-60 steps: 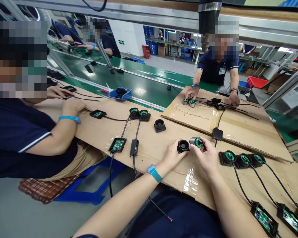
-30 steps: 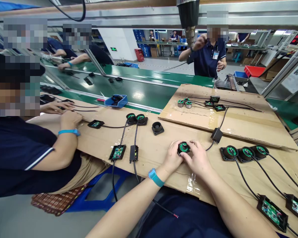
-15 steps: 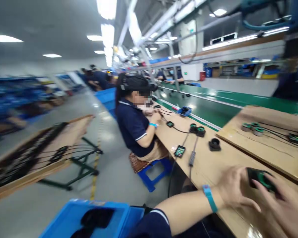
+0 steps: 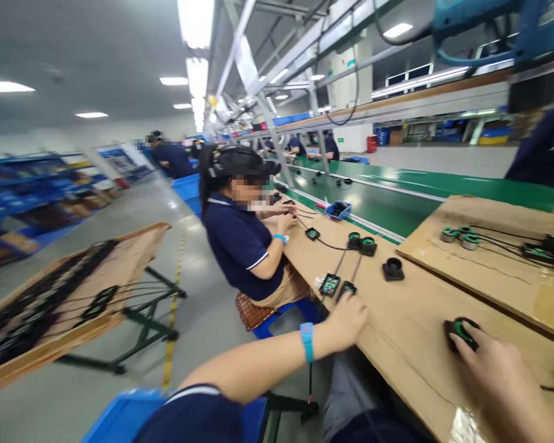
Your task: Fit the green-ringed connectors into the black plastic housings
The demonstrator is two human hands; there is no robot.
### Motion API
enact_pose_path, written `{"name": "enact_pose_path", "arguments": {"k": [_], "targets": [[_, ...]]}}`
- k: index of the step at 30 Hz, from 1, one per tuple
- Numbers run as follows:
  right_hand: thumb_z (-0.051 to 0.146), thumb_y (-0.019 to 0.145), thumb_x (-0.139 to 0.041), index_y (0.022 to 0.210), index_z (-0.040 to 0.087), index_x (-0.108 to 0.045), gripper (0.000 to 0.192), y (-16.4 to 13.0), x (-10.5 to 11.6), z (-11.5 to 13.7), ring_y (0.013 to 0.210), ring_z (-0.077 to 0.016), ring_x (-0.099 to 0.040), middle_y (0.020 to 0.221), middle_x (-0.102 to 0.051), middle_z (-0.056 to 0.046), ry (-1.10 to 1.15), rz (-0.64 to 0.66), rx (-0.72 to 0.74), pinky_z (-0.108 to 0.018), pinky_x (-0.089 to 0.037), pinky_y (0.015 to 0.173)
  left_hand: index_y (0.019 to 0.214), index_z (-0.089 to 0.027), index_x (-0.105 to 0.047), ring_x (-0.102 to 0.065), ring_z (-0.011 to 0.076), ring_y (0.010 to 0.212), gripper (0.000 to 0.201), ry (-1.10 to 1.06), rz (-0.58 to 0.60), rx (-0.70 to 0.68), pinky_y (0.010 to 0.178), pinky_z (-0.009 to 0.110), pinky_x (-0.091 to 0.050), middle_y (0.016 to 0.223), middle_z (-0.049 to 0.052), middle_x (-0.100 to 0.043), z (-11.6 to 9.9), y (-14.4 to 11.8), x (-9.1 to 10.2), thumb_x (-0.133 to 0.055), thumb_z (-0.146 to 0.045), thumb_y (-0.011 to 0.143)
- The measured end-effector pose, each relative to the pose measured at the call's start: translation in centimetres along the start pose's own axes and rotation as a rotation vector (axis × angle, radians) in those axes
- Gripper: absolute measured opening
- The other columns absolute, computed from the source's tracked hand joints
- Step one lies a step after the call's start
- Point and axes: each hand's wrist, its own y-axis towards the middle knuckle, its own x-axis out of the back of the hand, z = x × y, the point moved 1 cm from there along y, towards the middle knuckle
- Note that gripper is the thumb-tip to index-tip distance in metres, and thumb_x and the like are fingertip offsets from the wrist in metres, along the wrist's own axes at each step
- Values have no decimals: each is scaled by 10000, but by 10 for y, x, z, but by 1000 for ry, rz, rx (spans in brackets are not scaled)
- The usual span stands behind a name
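Note:
My right hand (image 4: pixel 493 369) grips a black round housing with a green ring (image 4: pixel 461 331) that rests on the cardboard-covered bench (image 4: pixel 415 307). My left hand (image 4: pixel 348 320) is stretched out to the bench's near edge. Its fingertips touch a small black box (image 4: pixel 348 287) on a cable, and whether they grip it is unclear. Right beside that box lies an open box with a green circuit board (image 4: pixel 329 284). An empty black housing (image 4: pixel 392 269) and two housings with green rings (image 4: pixel 362 243) lie farther along the bench.
A co-worker (image 4: pixel 240 246) sits on a blue stool at the same bench, to the left. A green conveyor (image 4: pixel 397 191) with a blue tray (image 4: pixel 338 210) runs behind. A raised cardboard board (image 4: pixel 489 258) carries more parts. A low rack of cables (image 4: pixel 74 295) stands in the aisle.
The view has swung left to show the aisle. My left hand has left the housing and reached left to the small black box. My right hand stays on the housing.

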Motion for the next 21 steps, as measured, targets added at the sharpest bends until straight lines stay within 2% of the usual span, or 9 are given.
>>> {"name": "enact_pose_path", "arguments": {"k": [3,6,8,10,12,14,17,19,21], "targets": [[547,945,-457,1211,194,-726,518,-9,9,10,944,-291,-718,1238,-686,-151,-82,-54,-53,-385,-582,793,929,-152,-586,-574,261,927,155,51,-1,33,993,508,-442,938,111,-615,47,-16,7,-451,-212,977],[410,996,-428,1248,143,-696,455,-8,14,29,963,-293,-709,1264,-653,-181,-125,44,-30,-381,-576,810,1021,-149,-597,-600,286,1001,215,-42,-50,147,992,530,-462,1005,125,-639,62,-14,13,-474,-324,1001],[337,999,-435,1270,91,-672,436,-5,14,43,963,-309,-704,1225,-654,-213,-99,143,-41,-402,-571,824,1165,-155,-573,-608,302,1102,291,-208,-105,228,1002,527,-482,1140,144,-646,50,-5,16,-508,-381,994],[297,992,-463,1281,54,-655,424,-3,14,61,1021,-321,-690,1238,-641,-241,-9,175,-77,-418,-559,883,1353,-167,-475,-577,320,1231,505,-400,-157,246,1051,531,-483,1312,171,-598,24,9,16,-590,-448,950],[254,978,-491,1281,52,-651,398,-2,17,84,1129,-313,-656,1290,-623,-241,141,179,-60,-416,-522,989,1500,-176,-313,-498,347,1351,831,-534,-201,186,1110,546,-459,1464,201,-492,-9,27,12,-719,-494,848],[211,946,-532,1335,78,-613,419,-2,24,105,1232,-280,-604,1365,-594,-209,322,197,54,-397,-471,1079,1562,-175,-189,-416,362,1424,984,-569,-226,80,1146,557,-433,1543,216,-397,-41,43,8,-766,-411,800],[237,912,-592,1422,126,-535,524,-4,45,111,1304,-265,-543,1407,-578,-163,426,286,252,-429,-420,1130,1498,-172,-338,-512,330,1323,678,-510,-237,9,1100,542,-479,1424,190,-515,-65,56,2,-613,-226,881],[308,866,-670,1412,153,-552,580,-6,59,87,1363,-323,-478,1439,-552,-168,312,384,258,-531,-348,1162,1365,-179,-494,-589,308,1180,449,-449,-238,35,1028,518,-528,1271,161,-602,-60,55,0,-551,-219,922],[294,777,-743,1399,169,-573,657,-8,68,48,1425,-391,-385,1493,-494,-185,141,471,183,-631,-241,1180,1292,-186,-551,-605,305,1123,358,-390,-246,61,995,509,-544,1221,151,-621,-41,46,-3,-554,-288,949]]}}
